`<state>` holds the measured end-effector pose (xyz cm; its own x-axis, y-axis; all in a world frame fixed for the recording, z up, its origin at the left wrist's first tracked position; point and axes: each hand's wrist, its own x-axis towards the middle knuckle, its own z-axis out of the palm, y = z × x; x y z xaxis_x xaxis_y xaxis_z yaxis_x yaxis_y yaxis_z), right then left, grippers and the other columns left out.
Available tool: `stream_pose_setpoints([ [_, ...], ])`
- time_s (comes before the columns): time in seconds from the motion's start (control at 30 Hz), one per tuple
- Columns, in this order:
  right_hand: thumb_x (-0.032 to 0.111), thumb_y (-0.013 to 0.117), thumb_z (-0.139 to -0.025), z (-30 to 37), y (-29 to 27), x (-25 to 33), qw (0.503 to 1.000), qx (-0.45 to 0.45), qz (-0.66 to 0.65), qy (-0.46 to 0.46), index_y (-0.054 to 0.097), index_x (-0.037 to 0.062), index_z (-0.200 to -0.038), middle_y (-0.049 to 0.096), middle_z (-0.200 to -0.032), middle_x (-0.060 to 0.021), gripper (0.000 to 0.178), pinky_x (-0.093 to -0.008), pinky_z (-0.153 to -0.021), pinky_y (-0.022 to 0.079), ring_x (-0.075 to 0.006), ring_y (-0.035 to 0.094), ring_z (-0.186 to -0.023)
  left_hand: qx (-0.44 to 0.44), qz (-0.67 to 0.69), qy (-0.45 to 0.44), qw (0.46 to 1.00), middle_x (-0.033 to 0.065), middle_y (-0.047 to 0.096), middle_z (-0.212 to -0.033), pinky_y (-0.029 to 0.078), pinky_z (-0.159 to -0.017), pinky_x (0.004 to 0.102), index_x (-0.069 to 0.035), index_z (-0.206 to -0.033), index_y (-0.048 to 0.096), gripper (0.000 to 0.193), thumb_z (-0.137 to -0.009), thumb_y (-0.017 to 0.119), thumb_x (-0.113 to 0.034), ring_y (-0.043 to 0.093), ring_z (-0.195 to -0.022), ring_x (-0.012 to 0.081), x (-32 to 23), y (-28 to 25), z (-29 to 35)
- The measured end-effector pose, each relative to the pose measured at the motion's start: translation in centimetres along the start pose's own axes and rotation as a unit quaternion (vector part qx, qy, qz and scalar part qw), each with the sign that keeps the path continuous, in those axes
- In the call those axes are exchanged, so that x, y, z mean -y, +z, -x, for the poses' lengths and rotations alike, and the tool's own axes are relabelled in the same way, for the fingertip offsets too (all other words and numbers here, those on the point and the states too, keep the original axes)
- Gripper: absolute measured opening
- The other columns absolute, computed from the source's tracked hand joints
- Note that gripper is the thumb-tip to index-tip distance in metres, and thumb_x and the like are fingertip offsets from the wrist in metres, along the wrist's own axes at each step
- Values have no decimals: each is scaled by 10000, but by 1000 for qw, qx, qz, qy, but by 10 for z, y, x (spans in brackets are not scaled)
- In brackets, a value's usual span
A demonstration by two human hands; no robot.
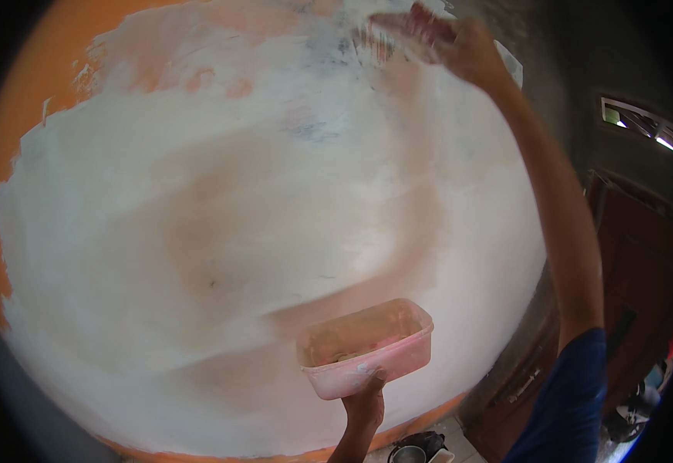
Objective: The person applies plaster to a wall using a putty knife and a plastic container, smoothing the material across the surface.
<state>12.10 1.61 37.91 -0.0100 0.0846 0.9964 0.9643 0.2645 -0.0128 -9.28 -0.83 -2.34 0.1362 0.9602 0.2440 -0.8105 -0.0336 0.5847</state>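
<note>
My left hand (365, 407) grips a pale pink rectangular plastic tub (371, 369) from below, with the thumb against its near side. The tub tilts a little, and a thin layer of whitish and pink residue shows inside it. High up at the top right, my right hand (471, 55) is closed around a dark red paintbrush (421, 25), whose flat end lies against the wall (298, 193). Motion smears the brush somewhat. Thick white paint covers most of the wall, streaky and thinner near the brush, where darker patches show through.
Orange paint (1, 231) borders the white area on the left and along the bottom. To the right are a dark grey wall (560, 85), a small vent opening (642, 125) and a brown door (637, 278). A round container (408, 454) stands on the tiled floor below.
</note>
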Motion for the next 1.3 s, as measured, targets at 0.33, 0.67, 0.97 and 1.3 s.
stream_pose_setpoints([
  [0.33, 68, 550, -664, -33, 63, -23, 980, -82, 109, -147, 605, 22, -812, 590, -709, -157, 165, -379, -627, 460, -315, 580, -665, -36, 41, 18, 998, 62, 465, -978, 474, -758, 276, -73, -1079, 374, 478, -699, 565, 144, 517, -875, 167, -8, -8, -10],
  [0.67, 3, 493, -732, 8, 22, -23, 988, -68, 69, -122, 588, 43, -938, 596, -883, -176, 230, -395, -674, 462, -346, 569, -804, -12, 41, -24, 999, 64, 467, -973, 476, -756, 277, -80, -1079, 365, 481, -704, 568, 142, 517, -870, 162, 6, -3, -15],
  [0.97, 76, 531, -662, -2, 95, -17, 993, -14, 64, -101, 575, 16, -927, 585, -730, -221, 276, -421, -670, 457, -375, 570, -701, -3, 7, -11, 1000, 73, 471, -1010, 454, -845, 319, -79, -1110, 360, 459, -734, 540, 113, 507, -956, 189, 20, -15, -21],
  [1.3, 71, 554, -592, 57, 60, 7, 974, 152, 112, -124, 635, 37, -753, 610, -721, -143, 184, -381, -715, 466, -331, 582, -712, 7, -35, -19, 999, 62, 461, -992, 459, -853, 319, -89, -1116, 348, 456, -737, 494, 117, 511, -928, 164, 12, 1, -19],
])
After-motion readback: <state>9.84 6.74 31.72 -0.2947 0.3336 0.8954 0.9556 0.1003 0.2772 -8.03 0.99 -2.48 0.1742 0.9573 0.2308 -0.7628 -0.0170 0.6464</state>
